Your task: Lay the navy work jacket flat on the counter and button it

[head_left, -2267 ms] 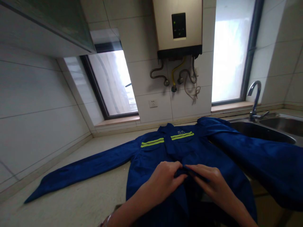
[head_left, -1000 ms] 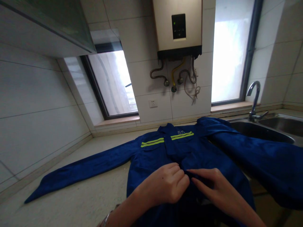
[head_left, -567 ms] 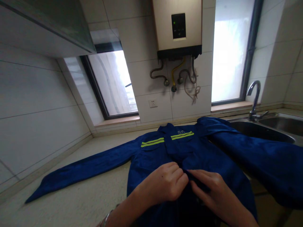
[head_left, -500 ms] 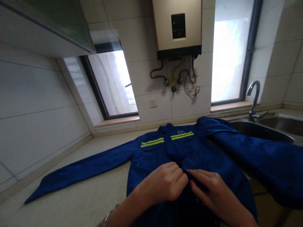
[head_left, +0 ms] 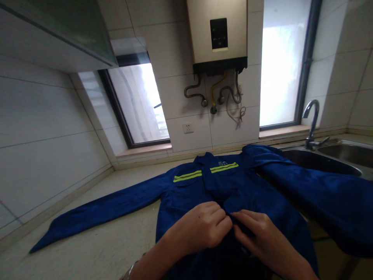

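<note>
A blue work jacket (head_left: 186, 194) with yellow-green reflective strips across the chest lies spread face up, its collar toward the wall. One sleeve stretches left over the countertop; the other reaches right, past the sink's front. My left hand (head_left: 201, 225) is closed on the jacket's front opening, fingers curled into the cloth. Close beside it, my right hand (head_left: 259, 235) pinches the front edge of the same jacket between thumb and fingers. The fingertips of both hands nearly meet, and the exact bit of cloth or fastening between them is hidden.
The pale countertop (head_left: 125, 237) runs along the tiled wall. A metal sink (head_left: 361, 171) with a curved faucet (head_left: 313, 120) stands at the right. A water heater (head_left: 218, 35) with pipes hangs on the wall, and a cabinet (head_left: 58, 35) juts out at upper left.
Hardly anything differs. Both hands keep hold of the jacket's front, with only a very slight shift of the fingers; the jacket lies as before.
</note>
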{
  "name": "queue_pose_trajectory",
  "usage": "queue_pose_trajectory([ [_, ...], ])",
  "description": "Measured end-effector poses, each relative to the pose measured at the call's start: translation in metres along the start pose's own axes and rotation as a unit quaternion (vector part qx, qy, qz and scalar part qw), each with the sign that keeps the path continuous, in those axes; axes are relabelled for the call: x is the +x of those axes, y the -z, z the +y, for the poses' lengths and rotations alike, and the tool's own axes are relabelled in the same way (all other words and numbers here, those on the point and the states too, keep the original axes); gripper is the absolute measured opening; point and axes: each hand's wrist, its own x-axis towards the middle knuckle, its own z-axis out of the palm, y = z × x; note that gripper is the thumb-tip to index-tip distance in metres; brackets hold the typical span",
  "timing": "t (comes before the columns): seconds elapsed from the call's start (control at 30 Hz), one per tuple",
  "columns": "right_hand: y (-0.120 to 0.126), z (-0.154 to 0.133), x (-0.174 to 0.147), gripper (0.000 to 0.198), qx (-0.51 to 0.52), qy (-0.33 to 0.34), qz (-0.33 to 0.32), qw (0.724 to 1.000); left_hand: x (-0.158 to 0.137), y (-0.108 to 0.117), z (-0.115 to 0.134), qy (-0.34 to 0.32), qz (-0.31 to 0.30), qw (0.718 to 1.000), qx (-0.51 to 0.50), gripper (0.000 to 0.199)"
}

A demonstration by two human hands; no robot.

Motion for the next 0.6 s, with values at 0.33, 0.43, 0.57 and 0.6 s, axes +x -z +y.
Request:
queue_pose_trajectory([
  [0.33, 0.0032, -0.0024, 0.0016, 0.012, -0.039, 0.03, -0.019, 0.999, 0.0019, -0.0009, -0.0008, 0.02, 0.011, 0.999, -0.024, 0.017],
  [0.43, 0.0039, -0.0026, 0.0019, 0.012, -0.051, 0.051, -0.003, 0.997, 0.0043, 0.0013, -0.0001, 0.048, -0.009, 0.999, -0.005, 0.018],
  [0.57, 0.0023, -0.0015, 0.002, 0.015, -0.077, 0.067, -0.02, 0.995, 0.0062, -0.0008, 0.0006, 0.043, -0.072, 0.996, -0.01, 0.006],
  [0.6, 0.0018, -0.0008, 0.0017, 0.015, -0.081, 0.073, -0.025, 0.994, 0.0062, -0.0023, 0.0008, 0.039, -0.08, 0.996, -0.013, 0.004],
])
